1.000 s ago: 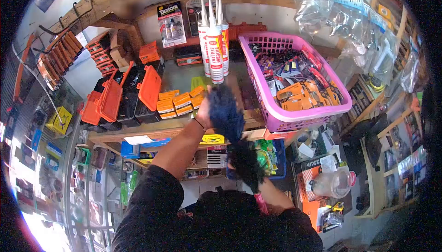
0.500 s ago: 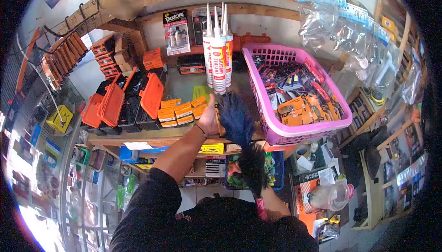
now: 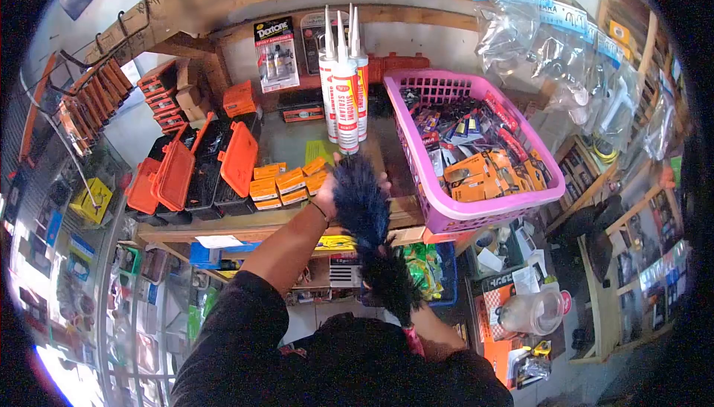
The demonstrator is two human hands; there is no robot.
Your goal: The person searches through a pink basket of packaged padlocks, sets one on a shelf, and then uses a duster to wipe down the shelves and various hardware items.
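Note:
A dark blue-black feather duster (image 3: pixel 361 202) stretches from my body up to the counter edge. My right hand is hidden under its feathers; the forearm (image 3: pixel 435 329) runs in beneath them, beside the pink end of the handle (image 3: pixel 413 340). My left hand (image 3: pixel 325 193) is at the front of the counter, partly behind the duster, its fingers curled around something I cannot make out. Just left of it lie small orange boxes (image 3: pixel 290 180) in rows. White silicone sealant tubes (image 3: pixel 346 113) with tall nozzles stand upright right behind the duster's tip.
A pink basket (image 3: pixel 494 202) full of carded packs stands at the right. Black cases with orange lids (image 3: pixel 239 155) line the left. Clear plastic packs (image 3: pixel 561 53) hang at upper right. Below sit a blue bin (image 3: pixel 452 277) of green packets and a clear jar (image 3: pixel 532 314).
The duster has swung slightly left, its tip now over my left hand. Fingertips have come into view right of the feathers. The camera view has shifted a little.

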